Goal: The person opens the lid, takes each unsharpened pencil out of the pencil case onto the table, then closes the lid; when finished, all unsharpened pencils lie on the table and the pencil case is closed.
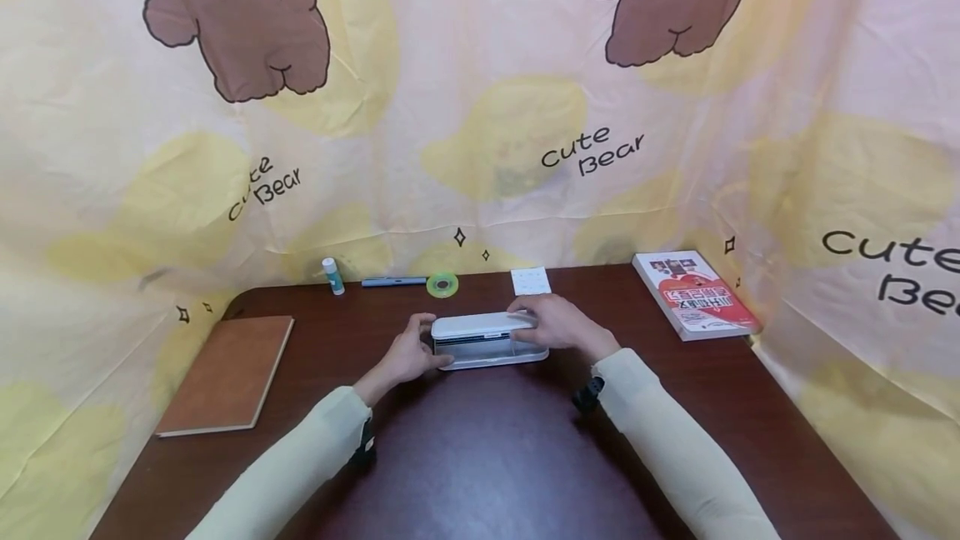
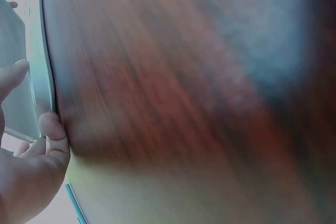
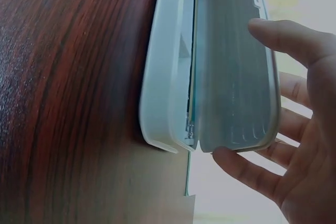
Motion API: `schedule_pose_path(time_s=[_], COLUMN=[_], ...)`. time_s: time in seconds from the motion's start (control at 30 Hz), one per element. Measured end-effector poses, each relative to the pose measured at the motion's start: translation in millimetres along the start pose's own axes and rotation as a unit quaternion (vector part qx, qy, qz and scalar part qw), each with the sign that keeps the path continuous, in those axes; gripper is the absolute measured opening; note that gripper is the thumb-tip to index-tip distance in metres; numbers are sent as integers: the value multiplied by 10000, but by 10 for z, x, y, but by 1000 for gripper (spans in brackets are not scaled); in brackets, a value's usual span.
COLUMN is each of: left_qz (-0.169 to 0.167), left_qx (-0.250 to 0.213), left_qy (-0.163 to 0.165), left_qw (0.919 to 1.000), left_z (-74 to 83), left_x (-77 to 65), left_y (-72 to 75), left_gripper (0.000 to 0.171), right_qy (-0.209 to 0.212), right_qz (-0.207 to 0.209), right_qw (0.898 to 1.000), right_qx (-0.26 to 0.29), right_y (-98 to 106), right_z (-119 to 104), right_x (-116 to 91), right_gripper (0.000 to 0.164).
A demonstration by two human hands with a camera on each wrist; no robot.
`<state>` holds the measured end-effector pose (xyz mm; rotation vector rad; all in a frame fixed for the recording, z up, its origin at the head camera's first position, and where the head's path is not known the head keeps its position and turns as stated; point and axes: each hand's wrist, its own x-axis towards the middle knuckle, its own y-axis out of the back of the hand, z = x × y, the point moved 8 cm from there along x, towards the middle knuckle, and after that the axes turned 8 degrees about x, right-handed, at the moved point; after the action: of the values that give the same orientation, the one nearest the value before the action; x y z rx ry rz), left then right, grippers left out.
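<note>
A white pencil case [image 1: 491, 359] lies on the table in front of me, its hinged lid [image 1: 468, 326] raised partway. At the case's left end, my left hand [image 1: 405, 354] grips it, thumb on the front side. In the left wrist view, its fingertips meet the rim [image 2: 46, 77]. My right hand [image 1: 562, 326] holds the lid's right end. The right wrist view has the thumb on the lid's inner face [image 3: 236, 87] and the other fingers behind and at its end. A thin, dark-edged strip [image 3: 193, 66] shows inside near the hinge; the rest is mostly hidden.
Behind the case are a glue stick [image 1: 333, 276], a blue pen [image 1: 393, 282], a round green tape roll [image 1: 442, 285] and a white paper pad [image 1: 531, 281]. A brown notebook [image 1: 228, 373] lies at left, a red-and-white book [image 1: 697, 294] at right. Patterned curtain surrounds the table.
</note>
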<state>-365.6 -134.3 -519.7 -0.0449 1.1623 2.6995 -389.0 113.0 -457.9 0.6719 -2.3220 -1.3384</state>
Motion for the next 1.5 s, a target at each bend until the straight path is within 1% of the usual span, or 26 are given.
schedule_pose_path(time_s=[0.13,0.27,0.43,0.63,0.73,0.8,0.93,1.1,1.27,1.37,1.5], left_qz=[-11,58,34,49,-3,-50,-182,-319,-326,-315,-306], left_qx=[-182,-176,-25,60,142,235,378,486,474,500,523], left_qy=[-17,-56,-124,-334,-487,-608,-721,-798,-950,-935,-835], left_qw=[9998,9998,9999,9994,9987,9979,9965,9951,9938,9939,9947], left_z=[-20,-25,-36,-28,-3,19,38,46,61,58,49], left_x=[-33,-55,-63,-67,-74,-75,-73,-68,-49,-25,0], left_y=[9,25,30,60,62,59,43,21,11,-3,-18], left_gripper=[75,65,57,52,50,52,64,77,84,87,91], right_qy=[-93,-300,-389,-621,-690,-676,-675,-889,-1144,-1278,-1348], right_qz=[10,75,216,434,489,550,729,828,817,799,725], right_qw=[9995,9975,9972,9942,9930,9923,9904,9880,9834,9812,9808], right_qx=[317,631,596,760,831,883,956,949,1148,1201,1205], right_y=[26,75,135,193,208,226,277,307,311,310,294], right_z=[11,36,47,115,152,168,214,344,478,543,604], right_x=[-18,-36,-32,-39,-41,-49,-77,-122,-177,-204,-222], right_gripper=[42,46,46,43,42,42,42,44,49,48,41])
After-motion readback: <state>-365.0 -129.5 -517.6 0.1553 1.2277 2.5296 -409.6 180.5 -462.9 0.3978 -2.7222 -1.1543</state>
